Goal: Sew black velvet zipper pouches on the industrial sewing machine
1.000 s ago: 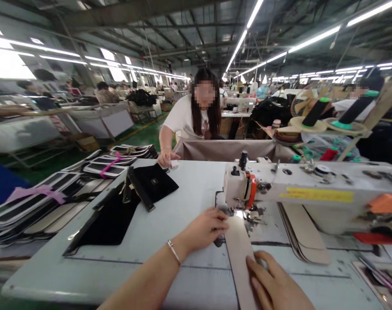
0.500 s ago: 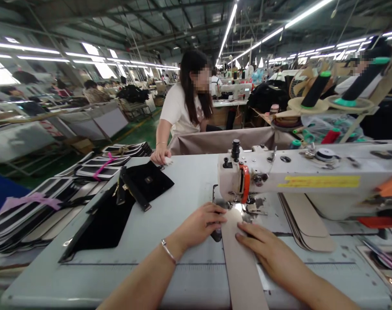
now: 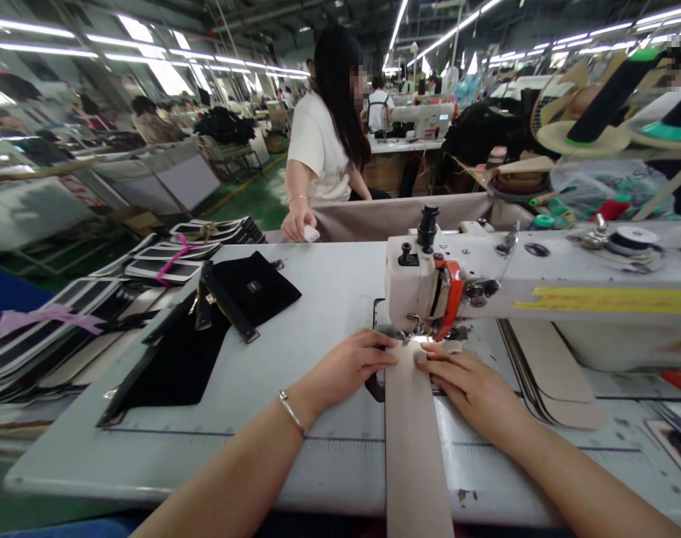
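Note:
A long beige strip (image 3: 413, 441) with a rounded far end lies under the needle area of the white sewing machine (image 3: 413, 276) and runs down past the table's near edge. My left hand (image 3: 354, 366), with a silver bangle at its wrist, rests its outstretched fingertips on the strip's left edge. On the right edge lie the fingers of my right hand (image 3: 466, 377), flat and slightly spread, close to the presser foot. Neither hand is wrapped round the strip. Several stacked beige pieces (image 3: 558, 373) sit right of my right hand, partly beneath the machine arm.
Black fabric pieces with dark straps (image 3: 177, 366) lie on the table's left. Beyond them are bundled black-and-white strips (image 3: 54, 321) tied with pink ribbon. Across the table stands a person (image 3: 323, 142), one hand holding something small and white. Thread cones (image 3: 612, 97) rise at the right.
The view has shifted a little. The beige strip lies straighter, and my right hand's fingers have moved nearer the needle area. The other person's hand has lifted from the table edge.

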Demonstrator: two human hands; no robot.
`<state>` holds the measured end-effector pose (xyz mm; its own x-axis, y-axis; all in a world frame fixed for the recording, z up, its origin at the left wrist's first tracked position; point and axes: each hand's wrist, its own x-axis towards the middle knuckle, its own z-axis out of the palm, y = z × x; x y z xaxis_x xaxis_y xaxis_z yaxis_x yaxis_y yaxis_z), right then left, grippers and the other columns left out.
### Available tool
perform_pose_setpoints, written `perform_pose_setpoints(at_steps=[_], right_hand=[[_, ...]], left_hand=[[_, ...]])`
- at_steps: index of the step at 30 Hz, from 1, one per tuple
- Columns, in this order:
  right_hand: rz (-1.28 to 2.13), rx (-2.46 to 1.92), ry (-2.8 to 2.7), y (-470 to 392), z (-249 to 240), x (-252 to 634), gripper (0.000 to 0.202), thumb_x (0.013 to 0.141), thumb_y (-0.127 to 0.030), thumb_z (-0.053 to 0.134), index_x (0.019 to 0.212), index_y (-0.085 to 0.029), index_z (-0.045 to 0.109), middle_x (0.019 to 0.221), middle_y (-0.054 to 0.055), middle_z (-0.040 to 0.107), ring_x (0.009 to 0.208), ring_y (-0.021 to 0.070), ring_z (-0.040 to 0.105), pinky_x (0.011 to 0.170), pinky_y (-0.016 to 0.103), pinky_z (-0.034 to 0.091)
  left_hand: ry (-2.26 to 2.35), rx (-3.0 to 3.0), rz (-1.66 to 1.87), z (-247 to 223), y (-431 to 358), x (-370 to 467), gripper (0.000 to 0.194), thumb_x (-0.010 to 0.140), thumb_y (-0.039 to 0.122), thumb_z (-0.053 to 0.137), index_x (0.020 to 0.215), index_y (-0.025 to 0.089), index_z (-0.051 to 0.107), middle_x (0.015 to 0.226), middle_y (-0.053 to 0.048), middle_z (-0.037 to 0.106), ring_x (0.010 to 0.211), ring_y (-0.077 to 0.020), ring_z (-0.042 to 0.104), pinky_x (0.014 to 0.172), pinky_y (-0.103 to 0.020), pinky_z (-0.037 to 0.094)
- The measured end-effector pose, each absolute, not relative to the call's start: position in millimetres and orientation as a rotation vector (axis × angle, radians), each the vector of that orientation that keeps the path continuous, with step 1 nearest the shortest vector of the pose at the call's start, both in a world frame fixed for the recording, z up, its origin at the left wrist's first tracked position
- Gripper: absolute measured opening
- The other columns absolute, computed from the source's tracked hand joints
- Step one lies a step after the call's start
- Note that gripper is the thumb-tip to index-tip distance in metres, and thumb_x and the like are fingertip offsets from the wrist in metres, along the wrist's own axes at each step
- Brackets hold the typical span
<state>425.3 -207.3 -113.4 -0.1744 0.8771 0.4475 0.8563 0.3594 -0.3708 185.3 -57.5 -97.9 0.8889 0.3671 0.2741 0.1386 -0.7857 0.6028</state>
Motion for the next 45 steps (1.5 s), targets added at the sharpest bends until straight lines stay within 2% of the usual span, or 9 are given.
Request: perform_pose_setpoints(at_steps=[3,6,11,17,21,28,37,45], right_hand=[[0.028,-1.502,-1.994,-202,-118,425,0.03,0.101,-0.017,0.05,0.121,-0.026,0.071,0.131,0.006,0.069,0.119,0.02,0.065,0.101,0.038,0.057],[0.012,-1.507,-1.985,-200,-120,424,0.028,0.1,-0.017,0.051,0.116,-0.025,0.073,0.124,0.007,0.072,0.113,0.022,0.066,0.097,0.041,0.057],[0.036,-1.497,-2.023,-202,-116,427,0.028,0.101,-0.02,0.052,0.123,-0.024,0.07,0.123,0.008,0.072,0.109,0.0223,0.067,0.096,0.044,0.055],[0.025,-1.537,-1.994,-198,-119,428,0.028,0.103,-0.023,0.051,0.122,-0.023,0.07,0.122,0.008,0.073,0.111,0.0235,0.065,0.097,0.045,0.053],[0.016,-1.543,-1.993,-198,-120,428,0.029,0.102,-0.022,0.051,0.123,-0.025,0.071,0.121,0.007,0.073,0.11,0.0233,0.066,0.097,0.046,0.053],[-0.003,-1.525,-1.999,-199,-122,430,0.029,0.102,-0.019,0.05,0.121,-0.022,0.071,0.122,0.008,0.073,0.112,0.0235,0.066,0.097,0.045,0.054],[0.006,-1.54,-2.017,-200,-125,432,0.031,0.1,-0.016,0.05,0.122,-0.025,0.07,0.126,0.006,0.072,0.113,0.0226,0.066,0.098,0.045,0.054],[-0.171,-1.431,-2.077,-196,-133,435,0.031,0.1,-0.015,0.049,0.122,-0.025,0.069,0.122,0.004,0.074,0.1,0.02,0.071,0.083,0.036,0.06]], left_hand=[[0.384,2.469,0.506,-99,-58,186,0.026,0.101,0.018,0.058,0.119,0.027,0.075,0.134,-0.004,0.065,0.123,-0.02,0.059,0.109,-0.038,0.05],[0.402,2.478,0.516,-100,-59,186,0.026,0.102,0.018,0.057,0.118,0.027,0.075,0.134,-0.004,0.065,0.123,-0.0204,0.059,0.11,-0.039,0.05],[0.425,2.476,0.532,-103,-59,189,0.029,0.103,0.018,0.053,0.12,0.027,0.074,0.133,-0.005,0.065,0.123,-0.0209,0.059,0.111,-0.041,0.05],[0.449,2.508,0.558,-106,-55,194,0.032,0.105,0.018,0.048,0.123,0.027,0.073,0.134,-0.006,0.065,0.124,-0.0215,0.059,0.11,-0.042,0.05],[0.44,2.512,0.556,-109,-53,196,0.032,0.105,0.019,0.048,0.124,0.028,0.073,0.134,-0.005,0.065,0.125,-0.0208,0.059,0.111,-0.042,0.05],[0.428,2.522,0.574,-112,-54,201,0.033,0.102,0.011,0.048,0.118,0.024,0.074,0.132,-0.005,0.066,0.124,-0.0195,0.059,0.111,-0.038,0.049],[0.443,2.499,0.57,-112,-54,204,0.034,0.103,0.014,0.047,0.117,0.026,0.076,0.131,-0.005,0.067,0.124,-0.0201,0.059,0.11,-0.04,0.05],[0.488,2.458,0.545,-110,-59,205,0.033,0.101,0.013,0.049,0.114,0.024,0.078,0.131,-0.006,0.067,0.123,-0.0212,0.06,0.11,-0.037,0.048]])
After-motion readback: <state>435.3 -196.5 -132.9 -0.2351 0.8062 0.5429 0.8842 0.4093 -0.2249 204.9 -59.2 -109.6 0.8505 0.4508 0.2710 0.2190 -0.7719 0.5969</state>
